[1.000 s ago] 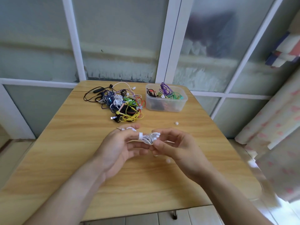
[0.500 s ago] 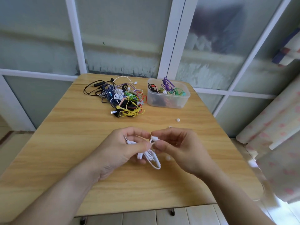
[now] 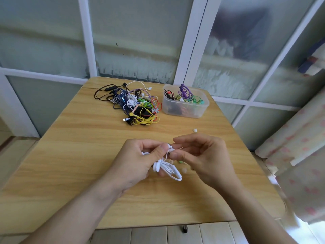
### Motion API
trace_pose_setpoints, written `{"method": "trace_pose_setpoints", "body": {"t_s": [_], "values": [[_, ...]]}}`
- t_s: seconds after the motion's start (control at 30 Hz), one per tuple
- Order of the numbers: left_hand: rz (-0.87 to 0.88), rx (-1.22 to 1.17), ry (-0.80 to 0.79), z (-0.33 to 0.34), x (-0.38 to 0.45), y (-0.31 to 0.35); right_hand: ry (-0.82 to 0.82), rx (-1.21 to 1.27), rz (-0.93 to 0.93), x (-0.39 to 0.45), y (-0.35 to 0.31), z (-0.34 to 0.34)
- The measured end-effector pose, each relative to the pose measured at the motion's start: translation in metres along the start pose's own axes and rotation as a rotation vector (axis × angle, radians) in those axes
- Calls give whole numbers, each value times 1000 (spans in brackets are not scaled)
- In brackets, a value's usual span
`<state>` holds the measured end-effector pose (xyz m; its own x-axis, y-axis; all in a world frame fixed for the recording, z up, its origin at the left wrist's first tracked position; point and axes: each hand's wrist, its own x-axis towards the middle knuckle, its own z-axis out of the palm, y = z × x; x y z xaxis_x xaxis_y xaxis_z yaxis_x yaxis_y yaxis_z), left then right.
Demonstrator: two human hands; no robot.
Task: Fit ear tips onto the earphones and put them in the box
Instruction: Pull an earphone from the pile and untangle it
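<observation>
Both hands are up over the near middle of the wooden table (image 3: 70, 155), working close together on one set of white earphones (image 3: 167, 169). The left hand (image 3: 139, 162) has its fingers curled round the bundled white cable, thumb pressed toward the earbud at the top, and a loop of cable hangs out below the palm toward the tabletop. The right hand (image 3: 202, 155) meets it from the other side, thumb and forefinger pinching at the small white earbud between the two hands; whether an ear tip sits in that pinch is too small to make out. Just under and between the hands a few loose ear tips (image 3: 182, 166) lie on the wood, pale ones and a green one, partly hidden. A little farther out, beyond the right hand, a single white ear tip (image 3: 195, 130) sits alone. At the far end lies a tangled pile of earphones (image 3: 135, 106) in black, white, blue, yellow, green and red, and just to its right stands a clear plastic box (image 3: 186, 110) with purple, green and black earphones already inside
</observation>
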<state>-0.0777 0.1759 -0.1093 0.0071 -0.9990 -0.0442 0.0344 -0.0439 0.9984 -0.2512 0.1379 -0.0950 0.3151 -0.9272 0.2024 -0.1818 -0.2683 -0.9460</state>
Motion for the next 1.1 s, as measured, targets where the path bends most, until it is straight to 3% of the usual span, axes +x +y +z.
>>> {"method": "trace_pose_setpoints", "body": {"t_s": [0.4,0.6,0.9,1.1], "values": [[-14,13,23,3,-1,0,144,-108,7,1,1,-6],[-11,111,72,-4,-2,-6,81,-763,60,4,9,-39],[7,183,152,0,-4,-10,-139,-825,-64,6,26,-14],[2,147,147,0,-6,-10,-36,-825,10,13,24,-37]]}}
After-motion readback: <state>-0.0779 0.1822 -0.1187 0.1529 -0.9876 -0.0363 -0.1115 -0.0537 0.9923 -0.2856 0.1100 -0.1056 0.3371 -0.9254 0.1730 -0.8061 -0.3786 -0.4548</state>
